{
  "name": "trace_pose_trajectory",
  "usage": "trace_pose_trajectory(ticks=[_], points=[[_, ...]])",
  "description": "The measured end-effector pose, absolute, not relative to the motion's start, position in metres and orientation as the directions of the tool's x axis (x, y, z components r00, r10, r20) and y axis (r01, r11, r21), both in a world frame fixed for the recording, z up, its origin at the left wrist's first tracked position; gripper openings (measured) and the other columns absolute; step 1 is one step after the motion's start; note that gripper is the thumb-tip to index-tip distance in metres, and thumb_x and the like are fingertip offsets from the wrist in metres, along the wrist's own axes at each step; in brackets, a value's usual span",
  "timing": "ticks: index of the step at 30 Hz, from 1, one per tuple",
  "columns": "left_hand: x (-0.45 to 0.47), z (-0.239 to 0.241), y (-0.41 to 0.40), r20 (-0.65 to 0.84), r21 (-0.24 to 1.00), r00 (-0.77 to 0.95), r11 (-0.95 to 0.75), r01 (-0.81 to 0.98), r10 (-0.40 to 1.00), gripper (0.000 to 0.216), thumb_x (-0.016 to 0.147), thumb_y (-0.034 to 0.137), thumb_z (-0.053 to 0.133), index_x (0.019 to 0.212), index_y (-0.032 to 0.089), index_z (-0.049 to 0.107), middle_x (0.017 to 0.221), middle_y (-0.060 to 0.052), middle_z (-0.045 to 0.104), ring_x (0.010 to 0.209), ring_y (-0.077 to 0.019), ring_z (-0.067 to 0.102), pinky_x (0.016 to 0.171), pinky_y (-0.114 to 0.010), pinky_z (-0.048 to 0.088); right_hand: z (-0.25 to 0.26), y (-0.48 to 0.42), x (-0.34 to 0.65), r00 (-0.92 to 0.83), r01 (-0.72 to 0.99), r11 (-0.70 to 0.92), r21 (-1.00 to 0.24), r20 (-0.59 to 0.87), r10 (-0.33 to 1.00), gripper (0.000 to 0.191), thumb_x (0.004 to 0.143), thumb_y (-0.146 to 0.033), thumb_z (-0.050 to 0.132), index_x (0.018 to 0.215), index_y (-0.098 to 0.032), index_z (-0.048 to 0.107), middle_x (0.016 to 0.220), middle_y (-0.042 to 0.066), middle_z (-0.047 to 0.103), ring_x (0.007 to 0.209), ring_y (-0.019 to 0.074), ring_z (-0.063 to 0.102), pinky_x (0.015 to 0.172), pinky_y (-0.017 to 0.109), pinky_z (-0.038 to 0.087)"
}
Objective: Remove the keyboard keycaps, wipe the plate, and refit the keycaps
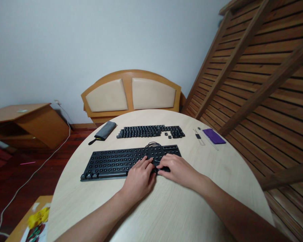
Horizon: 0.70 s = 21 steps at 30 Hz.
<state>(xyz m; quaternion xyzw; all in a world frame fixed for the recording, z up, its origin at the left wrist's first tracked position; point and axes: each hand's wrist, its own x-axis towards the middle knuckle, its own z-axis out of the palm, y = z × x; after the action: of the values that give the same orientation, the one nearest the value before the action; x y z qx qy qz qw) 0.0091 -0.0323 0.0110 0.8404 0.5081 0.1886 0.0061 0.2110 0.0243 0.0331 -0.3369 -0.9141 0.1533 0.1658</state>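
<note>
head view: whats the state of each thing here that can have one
keyboard: flat on the table, most keycaps off
keycaps: off, laid in rows beyond the keyboard, a few loose beside them
cable: coiled at the keyboard's far edge
pouch: lying flat, looks closed
cloth: folded, flat
left hand: palm down, fingertips on the keyboard
right hand: palm down, fingertips on the keyboard

The keyboard [116,163] lies on the table [166,208]. Behind it sit rows of keycaps [150,131]. Behind-left lies a pouch [105,130], and behind-right small tools [198,136] and a cloth [213,136]. The left hand [138,179] and right hand [178,169] rest on its near right part.
</note>
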Motion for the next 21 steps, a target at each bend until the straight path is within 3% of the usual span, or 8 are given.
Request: trace_pose_trajectory(ticks=[21], points=[[0.0107,0.0127,-0.0325,0.316,0.195,0.412,-0.483,0.853,0.855,0.014,0.091,0.016,0.058,0.103,0.016,0.065,0.134,-0.013,0.065,0.129,-0.0333,0.057,0.107,-0.052,0.050,0.0405,0.0220,0.2065,-0.714,0.612,0.712,-0.343,0.148,0.684,0.017,0.088,-0.028,0.072,0.102,-0.020,0.079,0.097,0.006,0.077,0.092,0.0241,0.068,0.081,0.035,0.049]])
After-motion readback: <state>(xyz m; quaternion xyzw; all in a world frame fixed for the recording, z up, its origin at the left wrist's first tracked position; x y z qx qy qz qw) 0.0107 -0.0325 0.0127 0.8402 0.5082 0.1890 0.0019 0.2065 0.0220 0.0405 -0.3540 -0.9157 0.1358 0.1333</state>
